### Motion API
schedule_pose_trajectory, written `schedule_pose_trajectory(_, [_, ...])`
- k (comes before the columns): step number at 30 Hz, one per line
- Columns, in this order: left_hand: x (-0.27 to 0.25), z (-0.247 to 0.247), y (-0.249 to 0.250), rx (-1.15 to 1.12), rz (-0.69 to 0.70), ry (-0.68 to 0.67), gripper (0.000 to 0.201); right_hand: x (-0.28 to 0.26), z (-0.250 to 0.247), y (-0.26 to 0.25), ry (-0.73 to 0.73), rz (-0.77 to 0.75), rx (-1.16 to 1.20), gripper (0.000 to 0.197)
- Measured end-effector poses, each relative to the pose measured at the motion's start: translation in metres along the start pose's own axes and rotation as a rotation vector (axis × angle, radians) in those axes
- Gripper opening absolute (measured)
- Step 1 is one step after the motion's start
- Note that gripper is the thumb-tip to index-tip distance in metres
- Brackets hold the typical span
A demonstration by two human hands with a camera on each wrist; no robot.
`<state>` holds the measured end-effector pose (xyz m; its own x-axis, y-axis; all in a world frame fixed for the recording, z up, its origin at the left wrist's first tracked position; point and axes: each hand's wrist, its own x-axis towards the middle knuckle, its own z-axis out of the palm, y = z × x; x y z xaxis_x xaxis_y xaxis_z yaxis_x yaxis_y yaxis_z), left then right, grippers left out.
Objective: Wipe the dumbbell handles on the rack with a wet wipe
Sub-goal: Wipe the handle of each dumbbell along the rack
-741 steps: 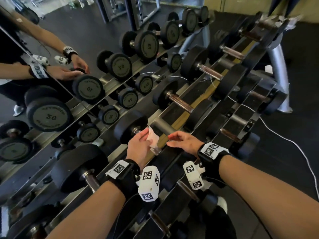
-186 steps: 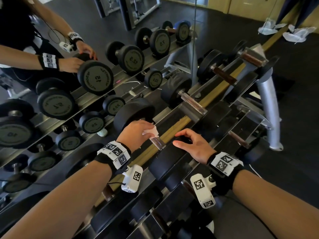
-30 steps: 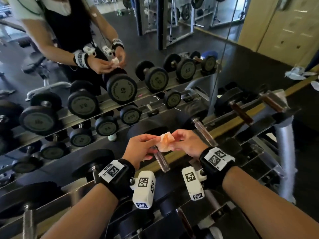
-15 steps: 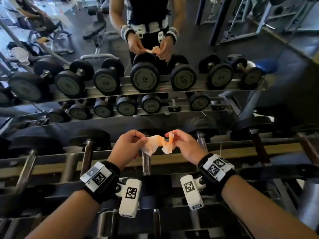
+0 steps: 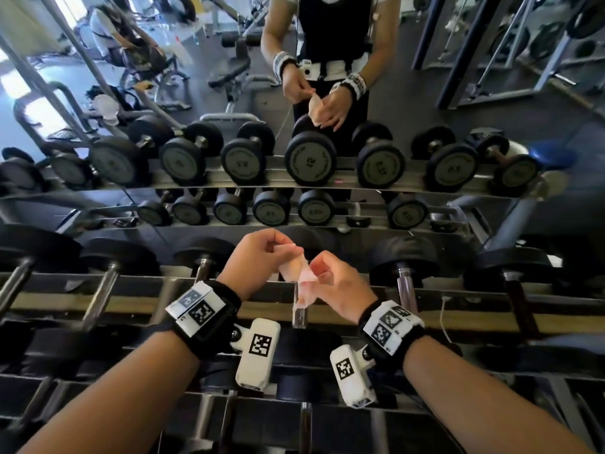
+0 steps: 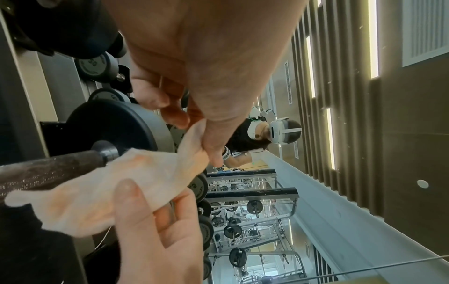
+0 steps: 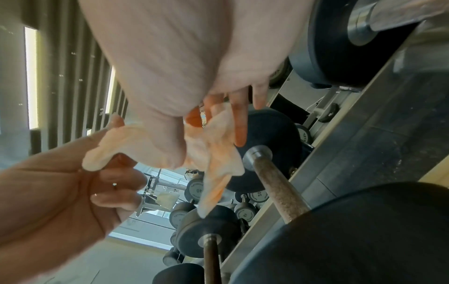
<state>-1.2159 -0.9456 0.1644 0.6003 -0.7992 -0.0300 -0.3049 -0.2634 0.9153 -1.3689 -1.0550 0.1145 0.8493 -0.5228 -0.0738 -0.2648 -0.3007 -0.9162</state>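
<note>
Both hands off rack: left hand and right hand pinched wet wipe, orange-stained, held above dumbbell handle. No wiping underway; likely refolding. Handles left to wipe: cannot tell.

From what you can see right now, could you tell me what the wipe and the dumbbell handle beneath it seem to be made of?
Wipe: soft, limp nonwoven fabric, matte, white with orange-brown stains; it drapes and creases between the left hand and right hand.

Dumbbell handle: probably metal with a rough, knurled surface, brownish and possibly rusty, ending in a smooth grey collar.

Dumbbell heads: matte black, likely rubber-coated.
</note>
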Motion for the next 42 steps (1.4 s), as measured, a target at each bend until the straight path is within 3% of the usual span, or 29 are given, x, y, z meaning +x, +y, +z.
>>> schedule_pose_trajectory(2, [-0.004,-0.008,0.001,-0.017,-0.001,0.01,0.019,0.0,0.002,-0.005,0.016,-0.032,-0.06,0.011])
schedule_pose_trajectory(6, [-0.001,-0.027,-0.001,-0.109,-0.04,0.147,0.018,-0.001,-0.001,-0.011,-0.046,-0.049,0.044,0.02])
schedule_pose_trajectory(9, [0.0,-0.037,-0.01,0.117,0.014,0.286,0.026,0.0,-0.001,-0.018,-0.05,-0.056,0.182,0.016])
schedule_pose_trajectory(11, [-0.007,-0.036,-0.013,0.25,0.112,0.313,0.02,0.002,-0.001,-0.021,-0.035,-0.056,0.249,0.015])
schedule_pose_trajectory(14, [-0.019,-0.028,-0.02,0.189,0.17,0.225,0.007,0.004,0.001,-0.025,-0.04,-0.031,0.263,0.019])
schedule_pose_trajectory(16, [-0.025,-0.023,-0.025,0.031,0.091,0.124,0.009,0.003,0.003,-0.026,-0.061,-0.015,0.27,0.025])
schedule_pose_trajectory(18, [-0.028,-0.02,-0.03,-0.153,-0.05,-0.092,0.02,0.003,0.004,-0.026,-0.071,-0.018,0.253,0.022])
schedule_pose_trajectory(20, [-0.03,-0.018,-0.036,-0.173,-0.117,-0.22,0.028,0.002,0.005,-0.025,-0.052,-0.017,0.24,0.017])
schedule_pose_trajectory(23, [-0.026,-0.014,-0.045,-0.13,-0.156,-0.176,0.028,0.0,0.006,-0.023,0.023,-0.014,0.183,0.016])
schedule_pose_trajectory(26, [-0.023,-0.008,-0.042,-0.211,-0.18,-0.173,0.009,-0.002,0.005,-0.018,0.062,-0.005,0.095,0.047])
schedule_pose_trajectory(29, [-0.023,0.0,-0.038,-0.307,-0.177,-0.207,0.002,-0.003,0.002,-0.013,-0.014,0.038,0.128,0.076])
schedule_pose_trajectory(32, [-0.025,0.009,-0.036,-0.353,-0.17,-0.123,0.004,-0.003,0.0,-0.007,-0.136,0.136,0.291,0.055])
schedule_pose_trajectory(35, [-0.025,0.02,-0.038,-0.393,-0.196,0.01,0.007,-0.006,0.004,0.001,-0.079,0.152,0.3,0.034])
schedule_pose_trajectory(38, [-0.027,0.031,-0.045,-0.291,-0.214,0.1,0.009,-0.009,0.003,0.011,0.038,0.209,0.497,0.028])
schedule_pose_trajectory(42, [-0.032,0.045,-0.052,-0.179,-0.196,0.126,0.01,-0.013,-0.003,0.016,0.033,0.269,0.655,0.029])
